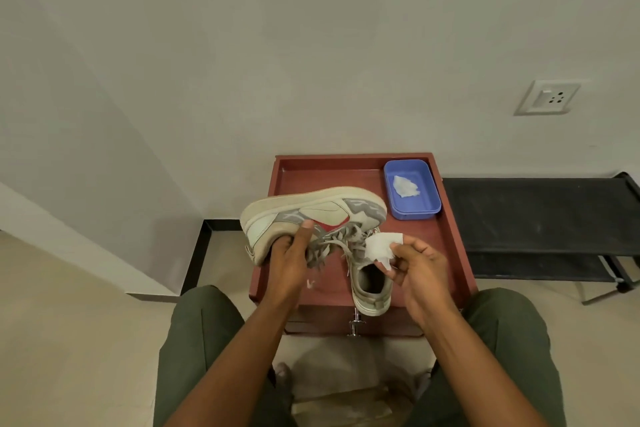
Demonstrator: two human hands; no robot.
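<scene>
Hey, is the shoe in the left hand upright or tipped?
Tipped. The beige and grey lace-up sneaker lies on its side in the left hand, sole turned away, laces dangling toward the person.

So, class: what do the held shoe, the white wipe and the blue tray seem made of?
Shoe: matte suede-like fabric, probably, with a pale rubbery sole. Wipe: thin paper tissue, seemingly; it creases and crumples. Tray: likely plastic; smooth, moulded, rounded rim.
</scene>
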